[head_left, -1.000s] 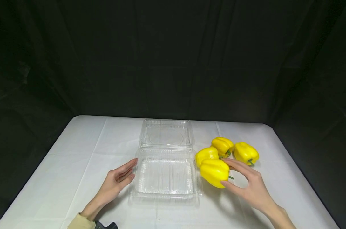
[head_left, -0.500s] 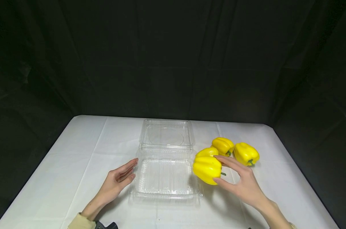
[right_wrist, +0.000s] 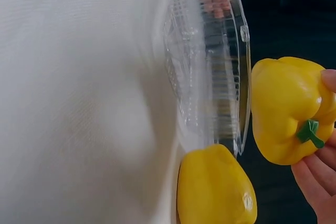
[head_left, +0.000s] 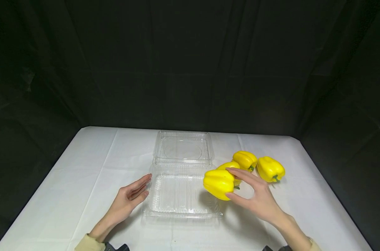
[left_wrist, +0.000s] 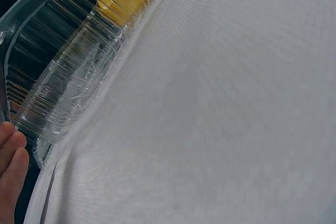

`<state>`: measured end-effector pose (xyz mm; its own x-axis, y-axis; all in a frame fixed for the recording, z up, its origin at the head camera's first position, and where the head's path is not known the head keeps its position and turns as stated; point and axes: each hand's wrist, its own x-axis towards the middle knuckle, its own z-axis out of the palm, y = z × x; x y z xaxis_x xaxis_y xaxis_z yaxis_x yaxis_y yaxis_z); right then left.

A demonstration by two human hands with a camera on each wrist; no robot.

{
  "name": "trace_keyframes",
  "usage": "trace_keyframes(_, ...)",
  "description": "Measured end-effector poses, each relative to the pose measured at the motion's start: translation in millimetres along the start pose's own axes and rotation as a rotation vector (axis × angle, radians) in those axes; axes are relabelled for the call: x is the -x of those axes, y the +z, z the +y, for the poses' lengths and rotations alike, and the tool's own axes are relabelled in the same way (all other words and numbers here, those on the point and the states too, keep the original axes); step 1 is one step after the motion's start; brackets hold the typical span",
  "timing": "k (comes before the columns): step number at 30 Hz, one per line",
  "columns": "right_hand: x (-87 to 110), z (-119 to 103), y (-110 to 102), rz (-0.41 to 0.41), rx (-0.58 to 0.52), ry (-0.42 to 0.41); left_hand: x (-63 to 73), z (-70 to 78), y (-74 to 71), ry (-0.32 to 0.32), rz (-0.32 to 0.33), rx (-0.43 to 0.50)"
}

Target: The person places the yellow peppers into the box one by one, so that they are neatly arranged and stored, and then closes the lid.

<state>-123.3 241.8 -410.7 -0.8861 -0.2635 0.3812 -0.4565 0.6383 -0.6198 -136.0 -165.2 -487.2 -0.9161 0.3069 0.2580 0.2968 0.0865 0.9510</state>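
My right hand (head_left: pixel 259 197) holds a yellow bell pepper (head_left: pixel 218 184) between thumb and fingers, raised over the right edge of a clear plastic clamshell container (head_left: pixel 180 193). In the right wrist view this bell pepper (right_wrist: pixel 286 108) shows its green stem and is up beside the container's rim (right_wrist: pixel 245 77). The container lies open, its lid (head_left: pixel 182 148) folded back behind the base. At the base's left side my left hand (head_left: pixel 127 200) has fingers and thumb extended at the rim; in the left wrist view its fingertips (left_wrist: pixel 16 145) are next to the clear wall.
Three more yellow bell peppers lie right of the container: one partly hidden behind the held one (head_left: pixel 227 165), one farther back (head_left: pixel 244 159), one at the far right (head_left: pixel 270 168). A white cloth (head_left: pixel 73 195) covers the table, with black curtain (head_left: pixel 190 69) around it.
My right hand has carried the held bell pepper leftward and slightly up, from beside the container to over its right edge. My left hand and the container have stayed in place.
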Motion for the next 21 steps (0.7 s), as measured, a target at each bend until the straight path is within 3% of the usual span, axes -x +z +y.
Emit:
trace_keyframes(16, -15.1, -5, 24, -0.022, -0.041, -0.081, 0.5, 1.1, 0.3, -0.004, -0.003, 0.009)
trace_keyframes(21, -18.1, -3, 31, -0.041, -0.072, -0.068, 0.9, 1.1, 0.7, -0.014, -0.002, 0.010)
